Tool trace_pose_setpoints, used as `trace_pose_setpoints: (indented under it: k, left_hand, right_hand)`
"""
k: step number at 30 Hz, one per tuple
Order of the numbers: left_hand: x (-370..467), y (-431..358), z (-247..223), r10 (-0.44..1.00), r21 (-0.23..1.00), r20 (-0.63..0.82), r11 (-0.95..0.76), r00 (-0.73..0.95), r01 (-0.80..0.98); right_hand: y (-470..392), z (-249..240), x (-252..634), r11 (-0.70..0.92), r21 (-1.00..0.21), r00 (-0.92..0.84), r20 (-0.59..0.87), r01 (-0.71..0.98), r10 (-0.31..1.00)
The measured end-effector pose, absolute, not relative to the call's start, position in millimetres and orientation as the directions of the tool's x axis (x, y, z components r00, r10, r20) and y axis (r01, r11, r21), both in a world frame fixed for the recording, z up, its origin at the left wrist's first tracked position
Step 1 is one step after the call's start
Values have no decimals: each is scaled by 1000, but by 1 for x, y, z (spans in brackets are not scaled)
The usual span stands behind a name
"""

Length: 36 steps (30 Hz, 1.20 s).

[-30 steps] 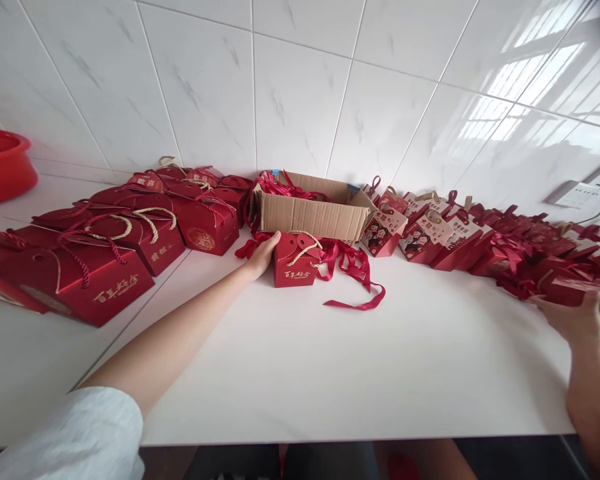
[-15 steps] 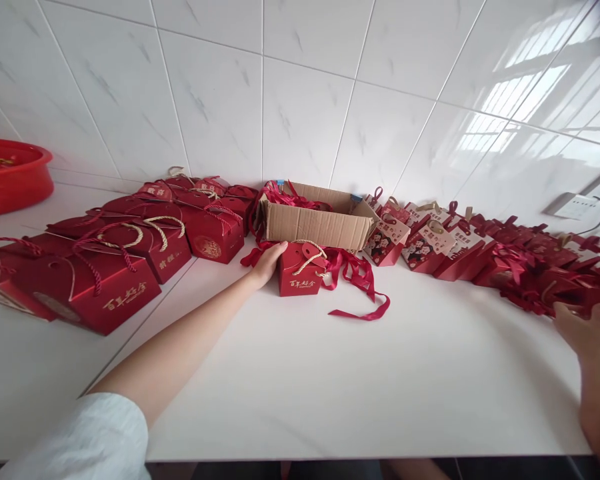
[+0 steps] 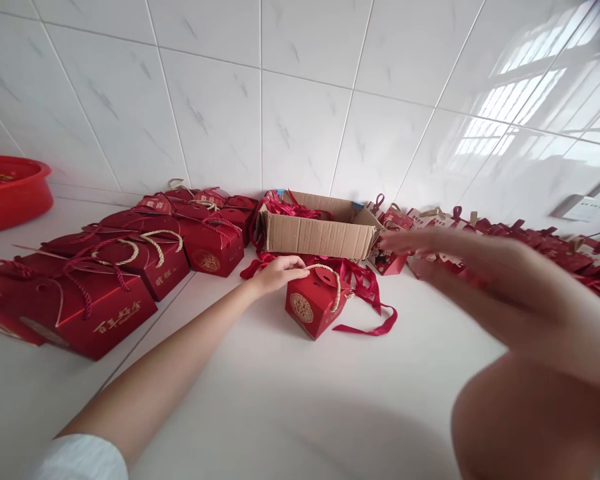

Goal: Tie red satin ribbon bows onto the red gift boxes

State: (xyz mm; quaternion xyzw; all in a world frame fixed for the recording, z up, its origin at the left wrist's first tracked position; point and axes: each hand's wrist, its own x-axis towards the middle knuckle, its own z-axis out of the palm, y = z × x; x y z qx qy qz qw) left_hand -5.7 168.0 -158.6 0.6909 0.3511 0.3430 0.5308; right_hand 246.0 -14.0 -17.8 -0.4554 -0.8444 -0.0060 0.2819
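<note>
In the middle of the counter stands a small red gift box with a cream rope handle and a round gold emblem on its side. My left hand grips it at its top left edge, fingers lying over the lid. Up in the air at the right, my right hand is smeared by motion; its fingers are stretched out, with nothing visible in them. Dark red ribbon trails on the counter behind and beside the box.
An open cardboard box with red ribbon inside stands against the tiled wall. Larger red gift boxes line the left, near a red basin. Rows of small red boxes fill the right, partly hidden by my right hand.
My right hand has left the red boxes at the far right and come up toward the middle. The small gift box has been turned and pulled slightly nearer by my left hand.
</note>
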Motion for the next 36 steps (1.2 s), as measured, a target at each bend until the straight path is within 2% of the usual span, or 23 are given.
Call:
trace_pose_setpoints:
  k: [1,2,4,5,8,11,15,18,21,28,34,36]
  left_hand:
    - [-4,167,-158,854,976,91,-178,513,124]
    - [-3,167,-160,865,978,86,-168,495,124]
    - [0,169,-167,893,980,85,-154,442,124]
    - [1,171,-172,905,980,86,-151,416,127]
    - [2,178,-186,929,978,98,-156,357,138]
    - [2,184,-193,940,977,114,-164,320,133]
    - [0,181,-193,942,984,117,-154,314,93]
    - [-3,174,-190,933,989,106,-134,345,61]
    - [-4,170,-188,914,993,92,-113,395,29]
    - [-4,173,-192,893,998,60,-70,445,5]
    - [-4,174,-193,893,998,59,-65,446,-3]
    - [-4,174,-193,891,998,54,-60,450,-2]
  right_hand:
    - [-4,-13,241,543,-312,-321,544,780,775]
    - [7,-10,238,524,-395,-264,548,755,794]
    - [33,-15,233,438,-532,-204,442,724,874]
    - [48,-22,232,354,-554,-204,315,754,927]
    - [90,-48,235,201,-486,-292,-118,850,949]
    - [116,-67,243,145,-463,-280,-238,875,930]
    - [122,-72,244,131,-483,-294,-279,866,914]
    - [120,-72,236,195,-513,-388,-301,836,871]
    - [125,-77,227,241,-493,-427,-308,836,850]
    - [135,-84,226,245,-500,-394,-218,830,893]
    - [97,-51,242,237,-521,-350,-129,820,928]
    - [82,-39,248,245,-576,-384,-132,780,914]
